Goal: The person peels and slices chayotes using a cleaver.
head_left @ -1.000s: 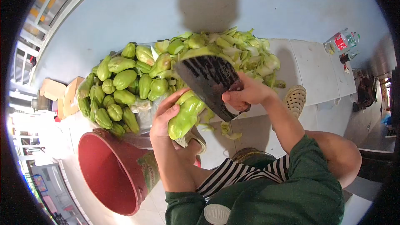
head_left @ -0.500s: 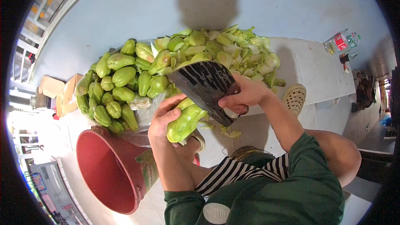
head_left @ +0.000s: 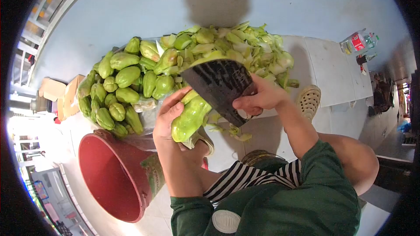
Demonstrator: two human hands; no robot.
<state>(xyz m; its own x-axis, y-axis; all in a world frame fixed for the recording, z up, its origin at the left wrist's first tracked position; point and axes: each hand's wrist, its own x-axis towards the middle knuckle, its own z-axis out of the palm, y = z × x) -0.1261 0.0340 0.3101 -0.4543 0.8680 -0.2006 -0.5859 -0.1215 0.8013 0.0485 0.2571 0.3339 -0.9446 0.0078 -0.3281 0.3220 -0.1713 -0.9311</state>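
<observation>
A pale strip of large tiles [head_left: 334, 76] along the light blue wall [head_left: 109, 4] carries a broad heap of thin, pale green peelings [head_left: 249, 43], with a clear, red-labelled plastic bottle [head_left: 358, 42] near its right end. Left of the peelings, green, pear-shaped chayotes [head_left: 127, 76] lie piled on crumpled clear plastic [head_left: 148, 120]. A red, round-mouthed plastic bucket [head_left: 109, 170] rests on the glossy, pale tiled floor [head_left: 158, 209].
</observation>
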